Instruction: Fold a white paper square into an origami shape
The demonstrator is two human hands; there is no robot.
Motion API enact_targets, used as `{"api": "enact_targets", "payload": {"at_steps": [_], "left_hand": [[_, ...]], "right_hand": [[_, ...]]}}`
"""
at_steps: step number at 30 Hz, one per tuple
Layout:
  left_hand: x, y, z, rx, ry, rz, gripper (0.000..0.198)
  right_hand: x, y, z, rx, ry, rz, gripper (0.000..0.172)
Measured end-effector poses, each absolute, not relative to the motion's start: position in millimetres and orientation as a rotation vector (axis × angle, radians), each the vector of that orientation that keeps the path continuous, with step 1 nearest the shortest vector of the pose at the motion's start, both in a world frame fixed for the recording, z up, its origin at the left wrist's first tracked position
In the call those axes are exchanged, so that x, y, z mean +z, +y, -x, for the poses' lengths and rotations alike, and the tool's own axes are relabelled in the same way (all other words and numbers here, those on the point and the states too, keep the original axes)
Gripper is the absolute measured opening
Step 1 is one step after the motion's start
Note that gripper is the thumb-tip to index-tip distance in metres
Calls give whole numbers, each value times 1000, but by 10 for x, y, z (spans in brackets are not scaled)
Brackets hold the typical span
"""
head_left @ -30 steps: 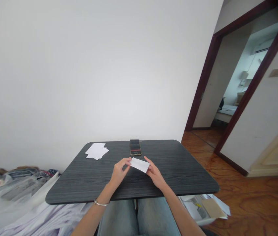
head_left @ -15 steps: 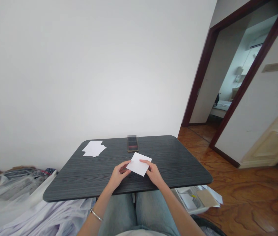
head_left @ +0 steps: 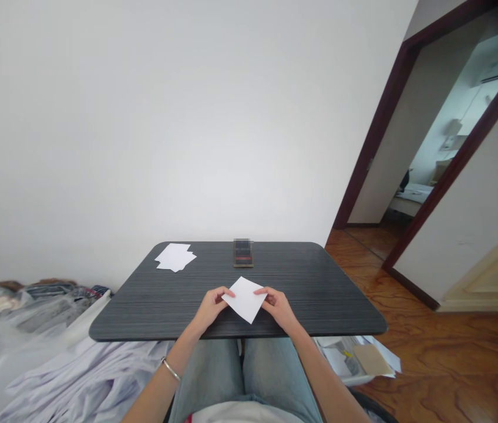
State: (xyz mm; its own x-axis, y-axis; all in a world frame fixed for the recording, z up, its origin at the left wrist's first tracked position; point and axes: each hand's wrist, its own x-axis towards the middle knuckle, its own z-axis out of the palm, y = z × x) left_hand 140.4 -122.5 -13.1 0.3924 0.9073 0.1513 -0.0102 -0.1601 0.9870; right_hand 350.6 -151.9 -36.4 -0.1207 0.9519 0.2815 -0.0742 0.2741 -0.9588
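Observation:
A square sheet of white paper [head_left: 245, 301] is held between my two hands over the near part of the dark table, one corner pointing toward me. My left hand [head_left: 214, 304] pinches its left corner between thumb and fingers. At the right corner, my right hand [head_left: 276, 305] grips the sheet the same way, its fingertips on the top face. Several more white paper sheets [head_left: 175, 257] lie in a loose overlapping pile at the table's far left. Behind the held sheet, a phone [head_left: 243, 254] sits near the back edge, its screen blurred.
The dark wood-grain table [head_left: 319, 288] stands against a white wall [head_left: 249, 117]. On the left, plastic-wrapped clothes [head_left: 77, 376] are heaped beside it. A white bin of papers [head_left: 359, 358] stands below the table's right side. A doorway [head_left: 407, 147] opens at the right.
The sheet has turned slightly, and my right fingers have shifted from its upper face out toward the right corner. My left hand keeps its pinch. The camera view has shifted a little.

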Motion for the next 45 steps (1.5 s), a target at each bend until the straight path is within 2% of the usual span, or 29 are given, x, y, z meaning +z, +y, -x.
{"api": "enact_targets", "payload": {"at_steps": [10,18,23,31,41,45], "left_hand": [[-151,-1239,-1379,1038,831,-1513,9],[-122,-1277,-1358,1074,817,-1414,19],[-129,-1275,-1337,1131,906,-1392,17],[-119,-1275,-1364,1183,889,-1371,24],[-103,-1302,-1440,1161,812,-1481,22],[-37,-1391,-1504,1221,809,-1410,28]], "right_hand": [[-328,-1543,-3499,1137,-1390,915,25],[-343,-1537,-3511,1084,-1339,936,21],[-323,-1550,-3515,1019,-1340,1009,20],[-272,-1575,-3487,1054,-1214,955,17],[-236,-1729,-3357,1062,-1094,933,24],[-193,-1809,-3280,1047,-978,939,24]]}}
